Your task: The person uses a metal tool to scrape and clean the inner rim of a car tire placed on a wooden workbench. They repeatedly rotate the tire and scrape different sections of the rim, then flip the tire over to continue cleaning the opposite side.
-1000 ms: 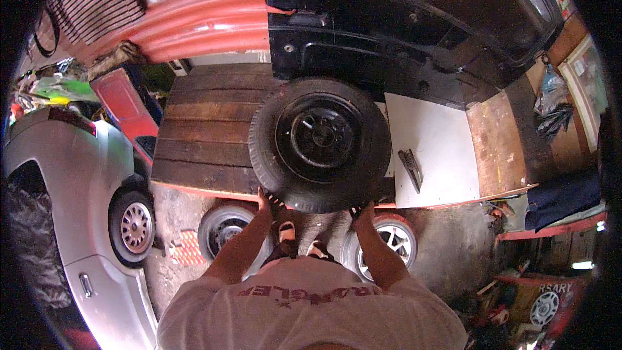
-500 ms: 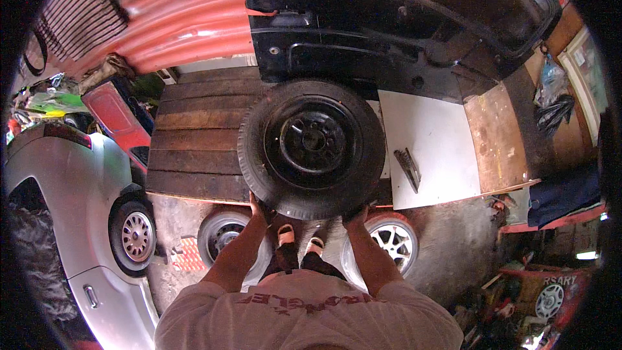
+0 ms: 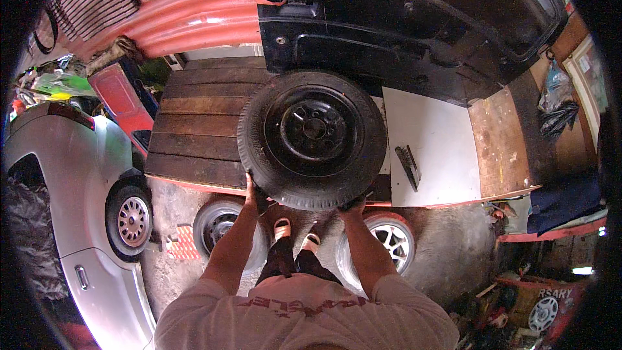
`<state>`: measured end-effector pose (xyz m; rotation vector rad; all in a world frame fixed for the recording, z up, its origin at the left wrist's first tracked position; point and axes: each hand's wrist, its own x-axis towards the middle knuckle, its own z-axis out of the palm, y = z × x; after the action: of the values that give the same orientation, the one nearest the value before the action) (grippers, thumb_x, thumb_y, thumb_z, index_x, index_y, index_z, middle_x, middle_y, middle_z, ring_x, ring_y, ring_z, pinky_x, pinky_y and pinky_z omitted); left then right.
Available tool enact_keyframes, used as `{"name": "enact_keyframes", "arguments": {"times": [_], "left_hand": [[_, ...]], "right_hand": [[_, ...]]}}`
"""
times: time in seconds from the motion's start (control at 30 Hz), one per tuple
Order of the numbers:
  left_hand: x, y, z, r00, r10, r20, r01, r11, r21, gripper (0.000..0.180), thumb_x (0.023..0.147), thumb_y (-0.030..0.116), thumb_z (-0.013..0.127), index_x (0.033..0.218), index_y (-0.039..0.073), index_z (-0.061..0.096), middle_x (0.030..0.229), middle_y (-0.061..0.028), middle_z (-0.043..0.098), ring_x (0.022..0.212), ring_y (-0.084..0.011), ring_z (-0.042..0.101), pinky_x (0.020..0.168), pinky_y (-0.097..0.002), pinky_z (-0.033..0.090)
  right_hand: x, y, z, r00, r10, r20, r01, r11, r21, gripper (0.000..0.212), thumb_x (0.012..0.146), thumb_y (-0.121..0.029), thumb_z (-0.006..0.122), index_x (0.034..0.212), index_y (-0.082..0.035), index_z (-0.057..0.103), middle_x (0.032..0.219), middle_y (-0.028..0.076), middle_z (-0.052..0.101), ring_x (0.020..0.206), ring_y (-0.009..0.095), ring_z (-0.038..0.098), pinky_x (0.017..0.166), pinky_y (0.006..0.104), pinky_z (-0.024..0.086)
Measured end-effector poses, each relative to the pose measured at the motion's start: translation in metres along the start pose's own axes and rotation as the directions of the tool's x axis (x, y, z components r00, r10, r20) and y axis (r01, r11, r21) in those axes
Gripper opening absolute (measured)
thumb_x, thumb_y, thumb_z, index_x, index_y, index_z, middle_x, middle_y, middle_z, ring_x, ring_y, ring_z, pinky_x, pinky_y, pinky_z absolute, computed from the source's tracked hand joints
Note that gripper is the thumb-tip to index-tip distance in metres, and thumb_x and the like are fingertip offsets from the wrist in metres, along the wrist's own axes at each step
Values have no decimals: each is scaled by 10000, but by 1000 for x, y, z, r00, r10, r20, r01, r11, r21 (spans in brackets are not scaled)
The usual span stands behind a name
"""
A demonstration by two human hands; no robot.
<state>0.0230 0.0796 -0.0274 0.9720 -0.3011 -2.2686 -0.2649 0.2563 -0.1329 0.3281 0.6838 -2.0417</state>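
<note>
A car wheel, a black steel rim with a black tyre on it, is in front of me over the wooden bench, its face turned up toward me. My left hand grips the tyre's near left edge. At the near right edge my right hand holds the tyre from beneath, its fingers partly hidden by the tread. Whether the wheel rests on the bench or is held just above it, I cannot tell. A dark brush lies to its right on a white board.
Dark planks form the bench's left part. Behind it stands a large black vehicle panel. On the floor, a wheel with a dark rim and one with a white spoked rim flank my feet. A silver car stands left.
My view has shifted slightly, and the wheel sits a little higher in it, with more of its near tread showing. Both hands keep their hold on the tyre.
</note>
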Motion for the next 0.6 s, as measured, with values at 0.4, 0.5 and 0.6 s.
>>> {"name": "enact_keyframes", "arguments": {"times": [0.4, 0.5, 0.6], "left_hand": [[41, -28, -35, 987, 143, -73, -157, 953, -259, 851, 826, 710, 347, 1460, 144, 315, 1496, -106, 348, 1308, -371, 363, 1038, -532, 332], [38, -33, -21, 961, 193, -197, -255, 893, -371, 708, 877, 588, 345, 1413, 128, 389, 1435, -117, 425, 1292, -377, 386, 1059, -541, 316], [29, -23, -13, 951, 96, -295, -182, 942, -281, 662, 890, 548, 339, 1392, 123, 416, 1404, -117, 458, 1279, -381, 399, 1059, -527, 325]], "right_hand": [[-35, 1, 87, 998, 15, -69, -11, 998, 58, 482, 929, -378, 400, 1316, -107, 497, 1339, 90, 529, 1223, 333, 488, 1031, 500, 387], [-51, 2, 106, 991, 29, -132, -18, 996, 85, 486, 930, -384, 402, 1309, -96, 500, 1316, 101, 544, 1199, 343, 501, 1024, 513, 388], [-42, 3, 84, 997, 7, -78, 6, 987, 159, 500, 929, -389, 396, 1314, -87, 499, 1337, 110, 530, 1206, 344, 499, 1022, 525, 388]]}}
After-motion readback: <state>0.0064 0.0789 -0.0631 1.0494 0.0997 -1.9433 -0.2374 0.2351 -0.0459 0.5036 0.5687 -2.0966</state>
